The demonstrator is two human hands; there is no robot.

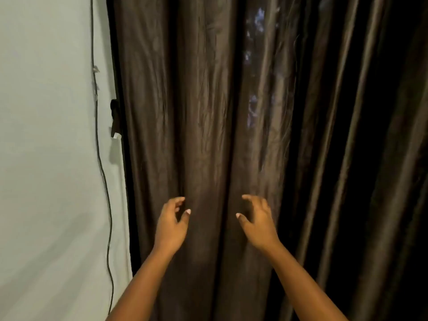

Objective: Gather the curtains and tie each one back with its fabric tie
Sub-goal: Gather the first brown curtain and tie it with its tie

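My left hand (172,220) is reaching toward the curtain (203,112) with fingers loosely curved and thumb held apart, holding nothing; the fingertips are right at a fold, though I cannot tell whether they are touching the cloth. My right hand (257,220) is doing the same beside it, fingers half curled and spread like a claw, thumb pointing inward, empty too. One broad fold of fabric is hanging between the two hands. The curtain is dark brown and glossy, hanging ungathered in long vertical pleats and filling the middle and right of my view. A little light is showing through the cloth high up. At its left edge a dark tie (115,119) is hanging against the wall (46,135), with a small white tag at its lower end. A thin black cable (102,163) is running down the pale wall just left of it.
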